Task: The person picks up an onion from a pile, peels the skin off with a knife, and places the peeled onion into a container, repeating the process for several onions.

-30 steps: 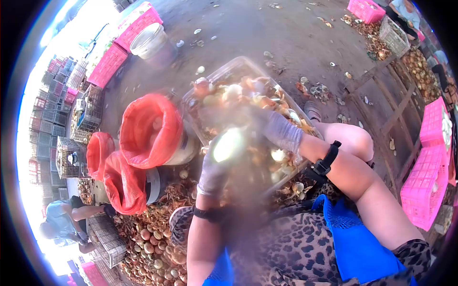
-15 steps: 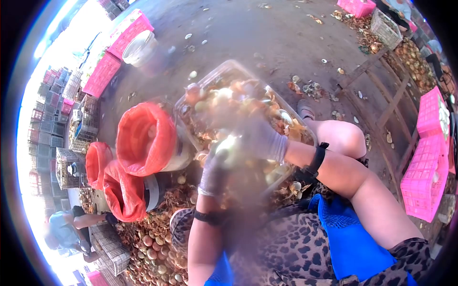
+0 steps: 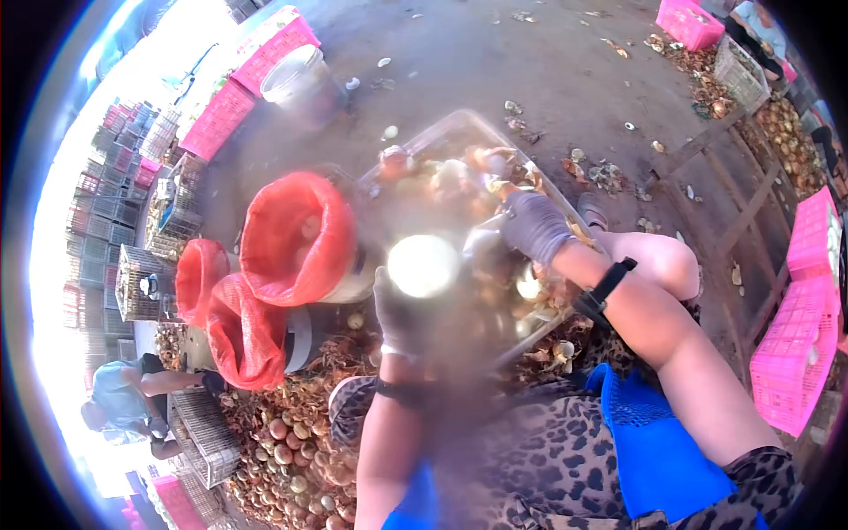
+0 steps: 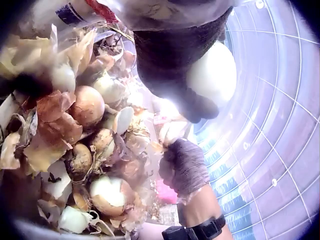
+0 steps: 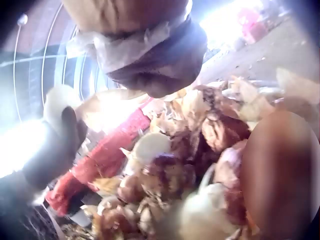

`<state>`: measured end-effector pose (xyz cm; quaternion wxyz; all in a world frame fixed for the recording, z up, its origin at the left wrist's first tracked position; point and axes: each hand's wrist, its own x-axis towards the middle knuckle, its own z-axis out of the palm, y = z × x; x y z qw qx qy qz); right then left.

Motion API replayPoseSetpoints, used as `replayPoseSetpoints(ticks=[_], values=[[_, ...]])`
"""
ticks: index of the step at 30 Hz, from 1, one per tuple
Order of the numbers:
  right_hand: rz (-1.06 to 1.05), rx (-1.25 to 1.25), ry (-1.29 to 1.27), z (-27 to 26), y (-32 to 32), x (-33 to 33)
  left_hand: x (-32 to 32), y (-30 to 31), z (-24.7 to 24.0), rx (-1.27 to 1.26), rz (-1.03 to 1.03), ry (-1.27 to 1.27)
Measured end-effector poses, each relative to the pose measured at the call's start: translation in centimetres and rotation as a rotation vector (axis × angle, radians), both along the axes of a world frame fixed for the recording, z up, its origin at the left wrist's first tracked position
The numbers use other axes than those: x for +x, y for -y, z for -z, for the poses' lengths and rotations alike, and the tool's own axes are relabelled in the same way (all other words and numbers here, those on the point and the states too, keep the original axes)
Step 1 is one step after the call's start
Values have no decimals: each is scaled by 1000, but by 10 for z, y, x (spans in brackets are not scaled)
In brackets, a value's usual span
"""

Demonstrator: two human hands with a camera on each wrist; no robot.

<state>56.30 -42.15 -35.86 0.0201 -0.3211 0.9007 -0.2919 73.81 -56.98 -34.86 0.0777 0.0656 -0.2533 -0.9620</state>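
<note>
My gloved left hand (image 3: 397, 314) holds a peeled white onion (image 3: 424, 265) over the near left part of a clear tub (image 3: 549, 181) of onions and skins. In the left wrist view its fingers curl against the onion (image 4: 216, 72). My gloved right hand (image 3: 536, 227) is apart from it, to the right over the tub, fingers curled. A thin pale object (image 5: 107, 102) sticks out from under the right hand (image 5: 155, 62) in the right wrist view; whether it is a blade or a peel I cannot tell. Glare blurs the area between the hands.
Red mesh bags (image 3: 296, 243) line buckets left of the tub. Unpeeled onions (image 3: 296, 455) and loose skins lie on the ground at the lower left. Pink crates (image 3: 795, 353) and a wooden frame (image 3: 738, 212) are at the right. A person (image 3: 124, 397) crouches at the far left.
My hands were close together half a second ago and now stand apart, the right one farther right. The white onion shows more fully in my left hand.
</note>
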Motion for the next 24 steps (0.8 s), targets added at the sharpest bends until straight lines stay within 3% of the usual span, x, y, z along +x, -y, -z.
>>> replayPoseSetpoints(ticks=[1, 4, 7, 8, 9, 12, 15, 16, 17, 19, 22, 23, 24], values=[[25, -19, 23, 10, -2, -10, 0, 2, -1, -6, -41, 41], [227, -89, -39, -24, -17, -37, 0, -3, -16, -17, -203, 104], [122, 161, 118, -16, -23, -43, 5, 13, -5, 52, -116, -59], [14, 141, 12, 0, -25, -36, 5, 19, -1, 68, -108, -109], [4, 149, 122, -13, -24, -18, 5, 22, 3, 74, -145, -151], [-126, 122, 63, -12, -21, 0, 6, 45, -4, 67, -289, -308], [-164, 177, 66, -17, -20, 2, 24, 81, -37, 181, -468, -99], [-155, 176, 64, -19, -20, 2, 24, 133, -3, -38, -665, 8], [-143, 177, 60, -20, -20, 2, 38, 150, -5, 143, -519, -28], [-147, 176, 48, -21, -19, 4, 62, 188, 0, -75, -686, 182], [-192, 143, 88, -20, -13, 16, 148, 198, -21, -13, -540, -24], [-218, 162, 126, -13, -7, 15, 176, 175, -45, -49, -686, 144], [-293, 191, 129, -8, 6, 32, 217, 162, -34, -22, -761, 160]])
